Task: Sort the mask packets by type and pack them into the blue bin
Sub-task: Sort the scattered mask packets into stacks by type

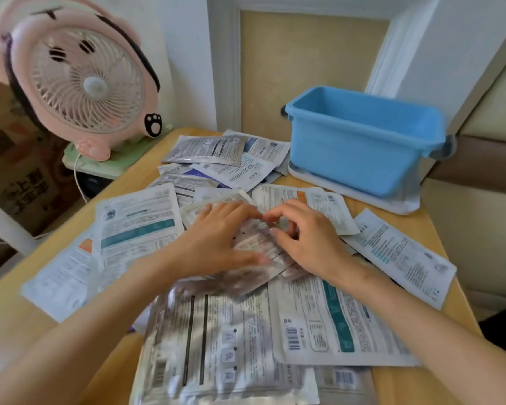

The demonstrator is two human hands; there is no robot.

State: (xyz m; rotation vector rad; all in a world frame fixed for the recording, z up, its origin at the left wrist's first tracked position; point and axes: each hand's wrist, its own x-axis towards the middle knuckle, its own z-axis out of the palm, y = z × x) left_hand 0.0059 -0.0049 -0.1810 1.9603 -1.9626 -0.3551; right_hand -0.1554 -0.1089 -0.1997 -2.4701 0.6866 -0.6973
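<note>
Several mask packets lie spread face down over the wooden table (403, 226). Some are white with a teal band (138, 226), some are silver foil (216, 343). A small silvery packet (256, 244) lies in the middle of the pile. My left hand (216, 238) lies on it with fingers stretched out flat. My right hand (307, 235) touches its right edge with curled fingers, the thumb and forefinger pinching near its top. The blue bin (362, 141) stands at the back right of the table, and what shows of its inside holds nothing.
A pink desk fan (79, 80) on a green base stands at the back left, its white cord hanging down. The bin rests on a white lid or tray (403, 204). A cardboard box sits on the floor at left. A wall and door frame close the back.
</note>
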